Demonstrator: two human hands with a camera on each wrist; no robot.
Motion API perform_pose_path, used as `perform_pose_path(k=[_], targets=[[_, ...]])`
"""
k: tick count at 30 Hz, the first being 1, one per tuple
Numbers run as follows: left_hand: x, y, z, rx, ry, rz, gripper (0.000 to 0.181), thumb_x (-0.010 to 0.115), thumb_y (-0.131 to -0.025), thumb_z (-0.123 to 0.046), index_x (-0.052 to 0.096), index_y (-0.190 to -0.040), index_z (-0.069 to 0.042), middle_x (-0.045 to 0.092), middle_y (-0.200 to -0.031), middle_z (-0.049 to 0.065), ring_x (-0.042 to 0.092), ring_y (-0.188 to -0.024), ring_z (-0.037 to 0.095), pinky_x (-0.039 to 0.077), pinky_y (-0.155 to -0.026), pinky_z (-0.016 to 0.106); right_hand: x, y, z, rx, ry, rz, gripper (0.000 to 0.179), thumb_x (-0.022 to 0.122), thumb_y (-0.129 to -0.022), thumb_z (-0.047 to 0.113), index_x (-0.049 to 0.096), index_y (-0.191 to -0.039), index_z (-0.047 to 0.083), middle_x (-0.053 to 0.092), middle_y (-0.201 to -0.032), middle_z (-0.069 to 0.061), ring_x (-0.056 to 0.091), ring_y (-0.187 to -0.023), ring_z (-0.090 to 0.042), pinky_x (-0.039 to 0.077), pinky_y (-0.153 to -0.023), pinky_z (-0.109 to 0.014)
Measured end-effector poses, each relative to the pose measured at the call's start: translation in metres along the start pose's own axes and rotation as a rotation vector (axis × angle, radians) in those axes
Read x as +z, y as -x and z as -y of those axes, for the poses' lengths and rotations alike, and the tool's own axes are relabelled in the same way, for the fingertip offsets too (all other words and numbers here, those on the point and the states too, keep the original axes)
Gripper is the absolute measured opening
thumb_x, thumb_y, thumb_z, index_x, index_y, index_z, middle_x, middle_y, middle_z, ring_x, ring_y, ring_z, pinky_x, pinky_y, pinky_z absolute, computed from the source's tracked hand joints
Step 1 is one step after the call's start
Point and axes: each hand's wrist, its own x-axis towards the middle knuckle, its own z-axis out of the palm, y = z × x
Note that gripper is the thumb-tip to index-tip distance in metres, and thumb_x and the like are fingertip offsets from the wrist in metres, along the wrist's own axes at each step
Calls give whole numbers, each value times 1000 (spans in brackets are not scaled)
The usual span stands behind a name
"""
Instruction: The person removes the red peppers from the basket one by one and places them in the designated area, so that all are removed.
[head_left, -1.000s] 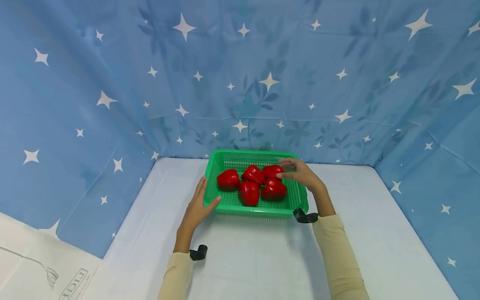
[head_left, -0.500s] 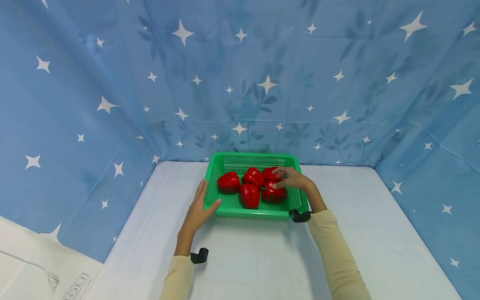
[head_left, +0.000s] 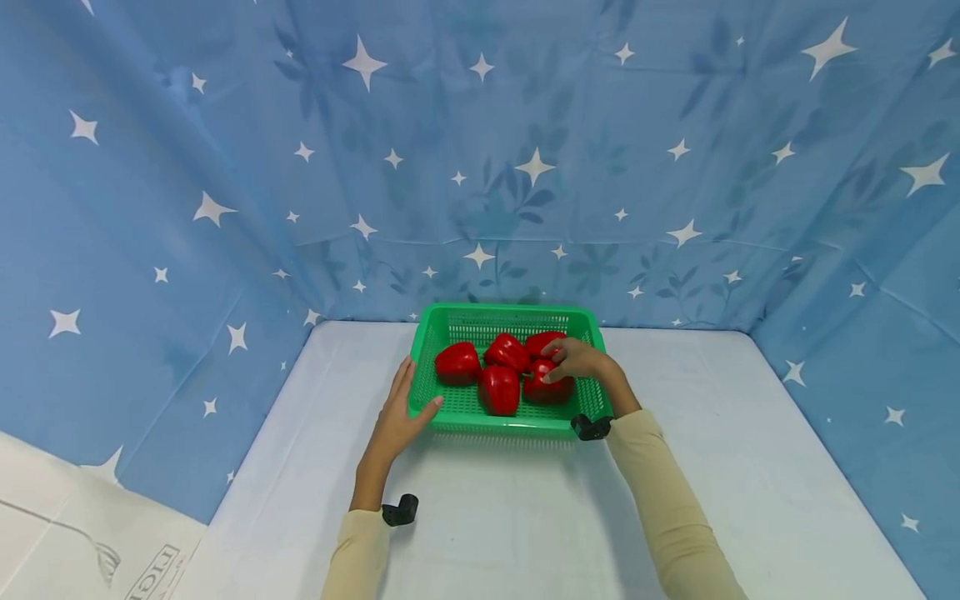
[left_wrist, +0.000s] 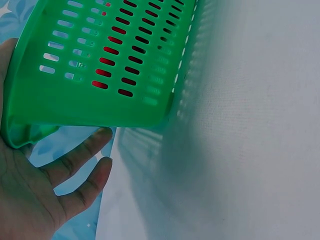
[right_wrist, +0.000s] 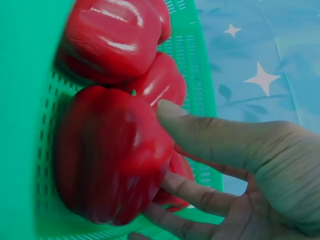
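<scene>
In the head view a green plastic basket (head_left: 517, 423) holds several red bell peppers, among them one at the far left (head_left: 457, 364) and one at front middle (head_left: 499, 390). The left hand (head_left: 397, 421) lies against the basket's left end, fingers fairly straight, thumb at the front corner. Two of its fingers (left_wrist: 82, 195) extend past the rim in the left wrist view. Inside the basket the right hand (head_left: 579, 360) reaches over the front-right bell pepper (right_wrist: 112, 160). Its thumb tip is at the pepper's edge; other fingers extend behind it, their tips partly hidden.
The basket stands on a white-covered table (head_left: 495, 525), close to the back edge. Blue curtains (head_left: 517, 167) with white stars surround the back and sides. A pale printed sheet (head_left: 82, 542) shows at lower left.
The right hand has come down and leftward from the back-right of the basket onto the front-right bell pepper. The left hand stays at the basket's left end. The peppers have not visibly moved.
</scene>
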Motion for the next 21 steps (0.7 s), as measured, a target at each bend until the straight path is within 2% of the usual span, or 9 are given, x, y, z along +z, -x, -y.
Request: perform_pose_path(k=[6,12,21], targets=[[-2,-2,-1,2,5,-3,89,61,-91,-53,17,-158,-14,9,-166,0,18,-151,31,28,-111,66,-1,-3,5,73,0,16,63,74,-85,15,46,-139,0,46,-140,-27,46,-126,-41,50,-93,-55],[-2,-4,-1,1,12,-8,89,61,-91,-54,19,-157,-13,11,-166,1,19,-151,32,28,-111,67,0,-4,6,130,63,54,66,75,-85,18,45,-142,5,43,-143,-23,46,-125,-39,52,-90,-56],[-1,0,-1,-22,28,9,88,61,-91,-54,17,-158,-16,8,-166,-2,17,-151,31,26,-112,66,6,-9,3,180,39,71,70,77,-83,17,44,-144,6,39,-146,-21,42,-129,-40,53,-89,-56]])
